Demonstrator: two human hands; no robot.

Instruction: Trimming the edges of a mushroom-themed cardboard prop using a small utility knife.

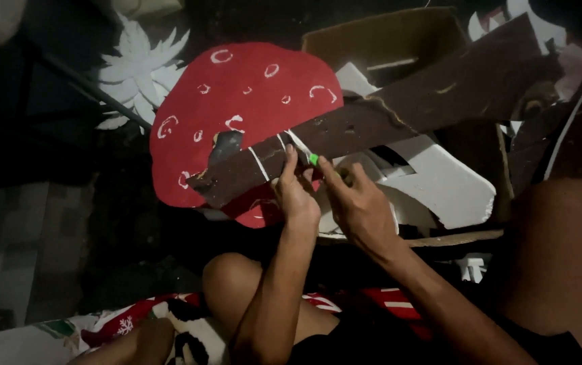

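A big red mushroom-cap cutout with white ring marks (pixel 237 101) lies flat in front of me. Across it lies a long dark brown painted foam strip (pixel 385 111). My left hand (pixel 295 192) presses its fingers on the strip's lower part, by some white cut lines. My right hand (pixel 357 203) sits right beside it and grips a small cutter with a green tip (pixel 312 159), whose blade touches the strip. Both hands meet at the middle of the strip.
White foam board pieces (pixel 439 182) and a brown cardboard box (pixel 385 37) lie behind the strip. A white leaf-shaped cutout (pixel 138 71) rests at the upper left. My bent knees (pixel 565 223) flank the work, over a patterned cloth (pixel 169 324).
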